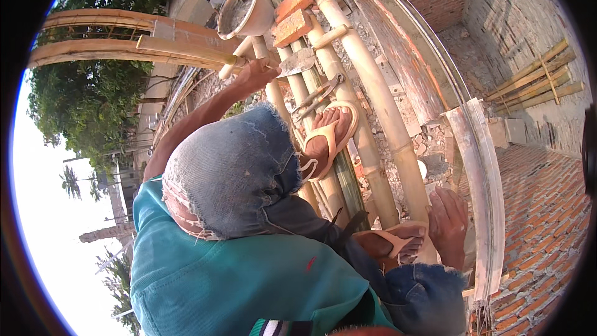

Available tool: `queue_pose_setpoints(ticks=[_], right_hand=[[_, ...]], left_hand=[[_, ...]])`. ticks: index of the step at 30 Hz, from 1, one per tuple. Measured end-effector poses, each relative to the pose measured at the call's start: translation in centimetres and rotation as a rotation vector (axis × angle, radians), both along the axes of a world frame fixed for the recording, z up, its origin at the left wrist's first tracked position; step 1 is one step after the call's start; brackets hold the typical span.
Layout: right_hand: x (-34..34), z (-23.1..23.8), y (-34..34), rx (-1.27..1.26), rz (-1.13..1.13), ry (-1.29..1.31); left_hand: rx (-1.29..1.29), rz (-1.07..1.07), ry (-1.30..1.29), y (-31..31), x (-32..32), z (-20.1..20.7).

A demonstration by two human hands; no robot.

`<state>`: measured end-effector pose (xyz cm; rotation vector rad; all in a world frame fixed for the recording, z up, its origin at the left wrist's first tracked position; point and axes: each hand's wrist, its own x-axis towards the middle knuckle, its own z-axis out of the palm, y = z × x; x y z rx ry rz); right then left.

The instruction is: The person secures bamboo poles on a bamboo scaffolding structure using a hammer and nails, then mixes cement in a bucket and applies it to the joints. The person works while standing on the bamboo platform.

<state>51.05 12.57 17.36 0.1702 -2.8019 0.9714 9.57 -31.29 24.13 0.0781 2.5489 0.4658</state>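
Note:
My left hand [258, 74] reaches forward past my bent knee, its fingers closed at the handle end of a trowel [299, 62]. The handle itself is hidden by the hand, and the flat grey blade lies over the bamboo poles. My right hand [448, 219] is low on the right, fingers stretched out, beside a thick bamboo pole [398, 130] and my sandalled foot [407, 242]. Nothing shows in it. Between the trowel and my other sandal [336, 134] rests a metal tool with two arms [320, 95].
A mortar-smeared bucket [245, 12] stands ahead, next to loose orange bricks [292, 28]. Gaps between the poles show rubble below. Along the right runs a wall edge with a wooden board [476, 180]; beyond it a brick-walled space drops away. Curved bamboo lengths [106, 50] cross at left.

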Motion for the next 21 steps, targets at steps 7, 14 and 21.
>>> queue_pose_setpoints(ticks=[7, 14, 21], right_hand=[[-7.0, 12.6, 2.3, 0.297, 0.198, -0.054], [-21.7, 12.7, -2.2, 0.445, 0.5, -0.172], [-44.9, 0.9, -15.1, 0.58, 0.527, 0.072]], left_hand=[[0.699, 0.761, 0.095, 0.1, -5.9, -7.3], [0.828, 1.44, 0.819, -13.4, -23.1, -9.4], [0.349, 0.674, 0.635, -24.4, -34.4, -8.3]])
